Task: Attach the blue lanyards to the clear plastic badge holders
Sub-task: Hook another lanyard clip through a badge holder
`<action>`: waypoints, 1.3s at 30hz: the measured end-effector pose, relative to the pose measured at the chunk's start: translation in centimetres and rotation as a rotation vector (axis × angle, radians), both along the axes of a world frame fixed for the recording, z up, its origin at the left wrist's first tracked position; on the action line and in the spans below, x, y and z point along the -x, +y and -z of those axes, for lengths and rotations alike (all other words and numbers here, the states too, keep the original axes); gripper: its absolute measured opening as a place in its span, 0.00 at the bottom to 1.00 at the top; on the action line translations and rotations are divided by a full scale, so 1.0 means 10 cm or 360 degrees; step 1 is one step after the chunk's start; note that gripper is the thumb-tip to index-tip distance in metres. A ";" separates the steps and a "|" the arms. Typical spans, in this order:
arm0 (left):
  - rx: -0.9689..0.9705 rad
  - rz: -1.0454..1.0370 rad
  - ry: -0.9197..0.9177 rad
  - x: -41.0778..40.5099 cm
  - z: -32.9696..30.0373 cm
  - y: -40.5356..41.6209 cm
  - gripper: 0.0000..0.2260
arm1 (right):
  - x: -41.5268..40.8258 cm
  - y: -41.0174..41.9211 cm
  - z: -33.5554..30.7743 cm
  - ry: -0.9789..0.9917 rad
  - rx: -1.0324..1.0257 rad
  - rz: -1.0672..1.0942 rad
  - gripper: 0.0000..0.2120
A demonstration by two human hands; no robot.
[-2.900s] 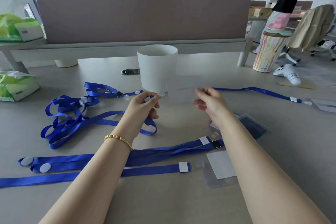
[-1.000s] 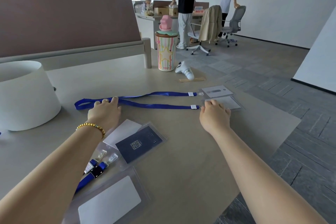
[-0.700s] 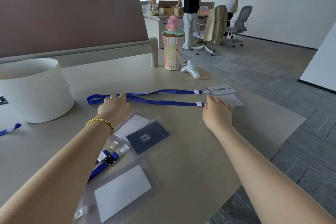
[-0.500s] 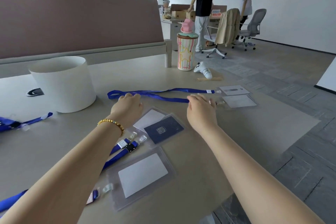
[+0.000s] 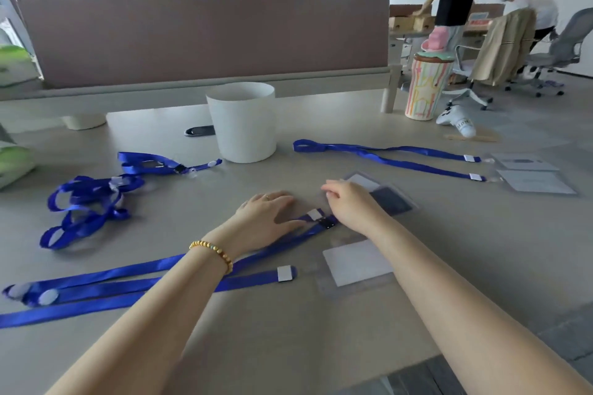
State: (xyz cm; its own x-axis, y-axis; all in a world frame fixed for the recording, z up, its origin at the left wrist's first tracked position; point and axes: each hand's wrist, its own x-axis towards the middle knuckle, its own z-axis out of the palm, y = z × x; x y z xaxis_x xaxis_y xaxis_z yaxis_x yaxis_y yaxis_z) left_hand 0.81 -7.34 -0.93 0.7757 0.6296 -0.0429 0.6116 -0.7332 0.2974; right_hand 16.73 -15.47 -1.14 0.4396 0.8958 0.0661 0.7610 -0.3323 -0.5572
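Near the middle of the tabletop (image 5: 321, 346) my left hand (image 5: 268, 218) presses flat on a limp, light blue lanyard (image 5: 179, 269), best taken by its stiff clip (image 5: 326, 223), while my right hand (image 5: 348, 204) curls over slippery clear badge holders (image 5: 390, 200), its grip hidden.

The left hand (image 5: 268, 218) covers part of a lanyard (image 5: 154, 269), whose near strap runs off the left edge. The right hand (image 5: 351, 205) hides the near corner of a dark badge holder (image 5: 390, 200), and its fingertips are blurred, so any grip cannot be told. Far right, a seated person (image 5: 532, 9) is smeared.
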 end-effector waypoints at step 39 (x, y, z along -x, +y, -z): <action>0.1257 -0.0635 -0.1644 0.42 -0.17 0.25 0.07 | 0.49 0.48 -0.01 -0.0435 -0.0542 -0.0350 0.18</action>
